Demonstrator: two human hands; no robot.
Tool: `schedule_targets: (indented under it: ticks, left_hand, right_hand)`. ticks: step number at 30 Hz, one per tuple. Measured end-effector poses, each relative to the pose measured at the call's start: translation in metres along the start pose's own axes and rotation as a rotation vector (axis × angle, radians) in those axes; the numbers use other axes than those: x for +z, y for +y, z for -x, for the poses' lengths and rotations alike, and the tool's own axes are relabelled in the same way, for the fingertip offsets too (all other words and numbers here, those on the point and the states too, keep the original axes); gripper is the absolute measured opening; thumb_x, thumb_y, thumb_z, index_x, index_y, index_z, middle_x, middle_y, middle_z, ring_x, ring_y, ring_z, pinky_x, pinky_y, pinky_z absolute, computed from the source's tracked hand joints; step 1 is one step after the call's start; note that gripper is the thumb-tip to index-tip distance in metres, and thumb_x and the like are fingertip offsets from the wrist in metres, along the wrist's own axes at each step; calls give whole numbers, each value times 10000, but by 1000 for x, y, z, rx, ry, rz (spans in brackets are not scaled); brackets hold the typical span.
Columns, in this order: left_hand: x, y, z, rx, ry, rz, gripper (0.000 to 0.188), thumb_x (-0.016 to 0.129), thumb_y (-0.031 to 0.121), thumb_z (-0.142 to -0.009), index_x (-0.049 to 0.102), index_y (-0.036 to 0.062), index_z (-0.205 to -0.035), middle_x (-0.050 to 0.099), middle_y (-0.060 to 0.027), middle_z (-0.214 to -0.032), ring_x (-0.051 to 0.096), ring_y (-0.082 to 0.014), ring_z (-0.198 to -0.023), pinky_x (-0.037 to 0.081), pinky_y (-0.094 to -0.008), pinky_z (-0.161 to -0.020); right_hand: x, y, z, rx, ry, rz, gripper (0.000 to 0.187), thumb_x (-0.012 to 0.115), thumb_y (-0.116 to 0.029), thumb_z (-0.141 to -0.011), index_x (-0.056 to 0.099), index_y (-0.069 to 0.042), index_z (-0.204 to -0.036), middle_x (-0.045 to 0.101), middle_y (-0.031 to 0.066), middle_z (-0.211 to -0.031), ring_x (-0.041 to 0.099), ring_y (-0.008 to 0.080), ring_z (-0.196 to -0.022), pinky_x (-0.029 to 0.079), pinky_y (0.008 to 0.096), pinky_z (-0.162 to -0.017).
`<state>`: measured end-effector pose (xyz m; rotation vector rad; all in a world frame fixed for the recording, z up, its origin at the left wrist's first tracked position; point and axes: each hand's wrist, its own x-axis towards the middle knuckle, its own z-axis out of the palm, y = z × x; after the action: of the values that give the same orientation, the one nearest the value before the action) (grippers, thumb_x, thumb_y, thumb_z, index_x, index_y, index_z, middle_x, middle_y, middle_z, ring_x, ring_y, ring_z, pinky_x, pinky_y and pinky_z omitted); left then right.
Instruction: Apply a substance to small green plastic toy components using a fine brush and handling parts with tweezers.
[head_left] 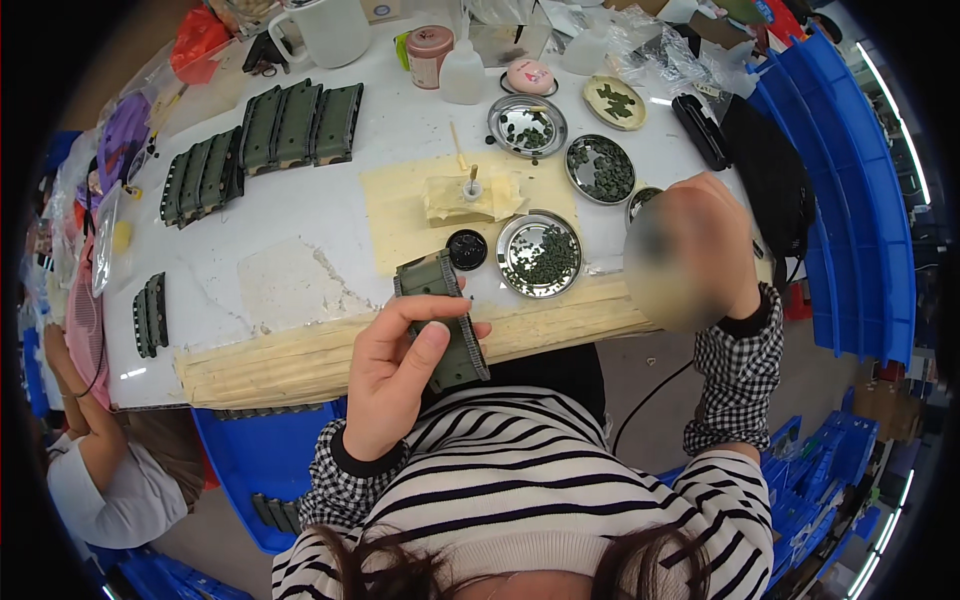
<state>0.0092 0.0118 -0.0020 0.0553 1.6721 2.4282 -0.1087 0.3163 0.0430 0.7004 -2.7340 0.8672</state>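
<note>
White worktop (205,285), near edge covered with yellowish strips. Right hand (705,240), forearm extended forward, at the worktop's right side; blurred, grip cannot be determined. Left hand (388,370) clasps a tilted dark-green ridged panel (459,362) at the near edge, thumb and index finger across it. Round black pot (466,250) just beyond.
</note>
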Motion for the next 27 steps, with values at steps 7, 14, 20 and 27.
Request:
schedule_targets:
  ticks: [7, 14, 20, 27]
  left_hand:
    - [17, -9, -8, -75, -5, 199, 167, 520, 169, -1003, 589, 21, -1035, 623, -16, -978, 536, -61, -907, 421, -214, -848]
    - [-2, -2, -4, 61, 133, 141, 122, 623, 141, -945, 596, 26, -915, 619, -42, -957, 550, -117, -901, 435, -258, -849]
    - [-13, 6, -4, 367, 140, -520, 146, 754, 137, -820, 678, 14, -841, 576, -128, -1041, 570, -211, -934, 442, -284, -811]
    - [-11, 9, -2, 351, 172, -570, 142, 758, 151, -814, 695, 28, -843, 584, -130, -1016, 578, -232, -921, 457, -298, -787]
  right_hand:
    - [74, -98, 8, -427, 51, -269, 247, 722, -36, -664, 604, -60, -879, 548, 52, -782, 592, 207, -614, 478, 304, -534]
    - [92, -115, 0, -297, -4, -554, 209, 707, -7, -718, 625, -43, -907, 561, 57, -818, 570, 216, -610, 465, 292, -518]
    - [69, -113, -9, -72, -359, -778, 101, 690, -34, -811, 671, -37, -911, 609, 39, -731, 481, 129, -567, 364, 266, -495]
    - [70, -115, -7, -23, -382, -741, 105, 692, -39, -814, 678, -49, -918, 610, 21, -732, 429, 109, -530, 330, 254, -474]
